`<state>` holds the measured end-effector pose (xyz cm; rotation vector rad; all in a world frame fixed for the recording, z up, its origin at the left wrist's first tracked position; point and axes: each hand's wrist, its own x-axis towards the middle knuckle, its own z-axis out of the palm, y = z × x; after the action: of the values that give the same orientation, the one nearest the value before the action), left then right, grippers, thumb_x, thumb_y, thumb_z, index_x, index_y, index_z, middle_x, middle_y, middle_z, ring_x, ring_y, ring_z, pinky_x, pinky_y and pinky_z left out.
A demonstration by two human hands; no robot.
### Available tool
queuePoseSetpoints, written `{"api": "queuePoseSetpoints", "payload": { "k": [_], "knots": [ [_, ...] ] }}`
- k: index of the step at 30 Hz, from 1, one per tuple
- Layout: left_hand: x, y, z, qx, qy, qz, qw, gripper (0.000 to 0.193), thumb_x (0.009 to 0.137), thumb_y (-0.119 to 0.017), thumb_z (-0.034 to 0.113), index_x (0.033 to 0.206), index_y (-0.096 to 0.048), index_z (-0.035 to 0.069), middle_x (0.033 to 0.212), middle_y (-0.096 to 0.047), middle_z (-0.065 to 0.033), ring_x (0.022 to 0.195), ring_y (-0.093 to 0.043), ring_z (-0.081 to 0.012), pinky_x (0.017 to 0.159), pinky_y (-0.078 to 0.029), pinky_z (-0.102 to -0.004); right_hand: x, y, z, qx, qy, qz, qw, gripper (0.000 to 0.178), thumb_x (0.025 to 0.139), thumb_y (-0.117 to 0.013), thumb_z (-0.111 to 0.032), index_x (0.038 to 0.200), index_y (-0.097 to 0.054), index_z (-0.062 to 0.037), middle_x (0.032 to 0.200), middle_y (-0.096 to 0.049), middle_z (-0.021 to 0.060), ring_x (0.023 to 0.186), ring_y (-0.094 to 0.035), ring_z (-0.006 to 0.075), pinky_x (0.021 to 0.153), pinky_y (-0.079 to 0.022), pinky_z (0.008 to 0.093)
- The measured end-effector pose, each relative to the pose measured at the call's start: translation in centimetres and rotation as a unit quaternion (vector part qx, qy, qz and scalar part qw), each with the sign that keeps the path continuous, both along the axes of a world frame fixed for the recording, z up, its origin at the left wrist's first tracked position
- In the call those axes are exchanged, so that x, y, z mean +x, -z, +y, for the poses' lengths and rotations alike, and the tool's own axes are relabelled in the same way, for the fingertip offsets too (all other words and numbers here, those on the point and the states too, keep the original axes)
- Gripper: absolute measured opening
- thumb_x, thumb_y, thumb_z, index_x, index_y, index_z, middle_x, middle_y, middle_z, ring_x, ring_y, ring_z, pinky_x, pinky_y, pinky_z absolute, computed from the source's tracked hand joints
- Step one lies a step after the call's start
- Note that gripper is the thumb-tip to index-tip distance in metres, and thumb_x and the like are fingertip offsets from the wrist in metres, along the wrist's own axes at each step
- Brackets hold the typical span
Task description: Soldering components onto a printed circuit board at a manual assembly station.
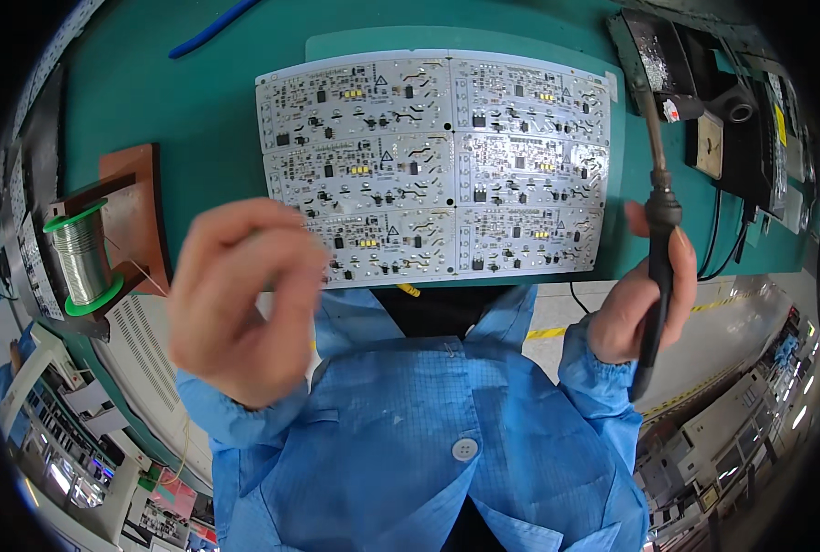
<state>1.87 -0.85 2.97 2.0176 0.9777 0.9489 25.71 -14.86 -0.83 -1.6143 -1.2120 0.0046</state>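
Note:
A white panel of circuit boards (451, 166), joined in a grid and dotted with small parts, lies on the green mat. My right hand (645, 304) is closed round the black handle of a soldering iron (664, 216), off the panel's right edge. The iron's metal shaft points away from me, its end close to a dark metal holder at the far right. My left hand (244, 299), slightly blurred, is raised at the panel's near left corner and hides part of it. Its fingers are curled together; anything between them is hidden.
At left, a spool of solder wire (83, 258) with green flanges sits on a brown stand (143, 202), a thin strand trailing toward my left hand. A black soldering station (741, 138) with cables stands at right. A blue tool handle (212, 28) lies at the far left.

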Motion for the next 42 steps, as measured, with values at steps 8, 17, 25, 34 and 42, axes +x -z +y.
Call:
{"api": "queuePoseSetpoints", "payload": {
  "k": [8, 17, 25, 34, 42],
  "knots": [
    [4.3, 0.6, -1.2, 0.049, 0.126, 0.053, 0.989, 0.021, 0.061, -0.070, -0.009, 0.079, -0.065, 0.001, 0.090, -0.063, -0.0126, 0.050, -0.050, -0.0117, 0.042, -0.036, -0.0228, -1.2, -4.5, 1.1, 0.004, -0.131, -0.004, 0.991, 0.007, 0.065, -0.065, -0.017, 0.067, -0.062, -0.0116, 0.053, -0.046, -0.0006, 0.053, -0.041, 0.0156, 0.077, -0.041, 0.0430],
    [4.8, 1.7, -1.2, 0.062, 0.120, 0.039, 0.990, 0.020, 0.063, -0.069, -0.011, 0.080, -0.065, 0.000, 0.087, -0.062, -0.0122, 0.053, -0.054, -0.0133, 0.044, -0.040, -0.0231, -0.8, -4.4, 1.5, -0.018, -0.170, -0.014, 0.985, 0.008, 0.063, -0.065, -0.017, 0.070, -0.066, -0.0118, 0.052, -0.045, -0.0019, 0.051, -0.040, 0.0147, 0.077, -0.042, 0.0406],
    [5.0, 1.8, -1.0, 0.069, 0.112, 0.043, 0.990, 0.020, 0.059, -0.067, -0.007, 0.076, -0.063, 0.002, 0.081, -0.061, -0.0108, 0.057, -0.059, -0.0203, 0.044, -0.045, -0.0259, -1.0, -4.5, 1.9, -0.022, -0.173, -0.009, 0.985, 0.009, 0.063, -0.065, -0.017, 0.069, -0.065, -0.0115, 0.051, -0.045, -0.0016, 0.051, -0.039, 0.0148, 0.076, -0.043, 0.0411],
    [5.1, 1.0, -1.1, 0.087, 0.129, 0.012, 0.988, 0.020, 0.060, -0.066, -0.010, 0.078, -0.063, 0.000, 0.083, -0.061, -0.0122, 0.055, -0.058, -0.0185, 0.045, -0.043, -0.0242, 3.1, -1.7, 1.3, 0.054, 0.091, -0.036, 0.994, 0.029, 0.087, -0.057, -0.023, 0.104, -0.056, 0.0003, 0.086, -0.058, 0.0140, 0.078, -0.054, 0.0227, 0.087, -0.042, 0.0436],
    [7.2, 1.3, -2.1, 0.064, 0.192, 0.014, 0.979, 0.024, 0.062, -0.069, -0.011, 0.083, -0.064, 0.000, 0.085, -0.061, -0.0126, 0.058, -0.057, -0.0184, 0.046, -0.043, -0.0239, 4.2, -1.4, 0.5, -0.011, 0.076, -0.001, 0.997, 0.031, 0.085, -0.060, -0.018, 0.107, -0.058, 0.0037, 0.090, -0.061, 0.0168, 0.080, -0.058, 0.0243, 0.086, -0.042, 0.0365]
  ]
}}
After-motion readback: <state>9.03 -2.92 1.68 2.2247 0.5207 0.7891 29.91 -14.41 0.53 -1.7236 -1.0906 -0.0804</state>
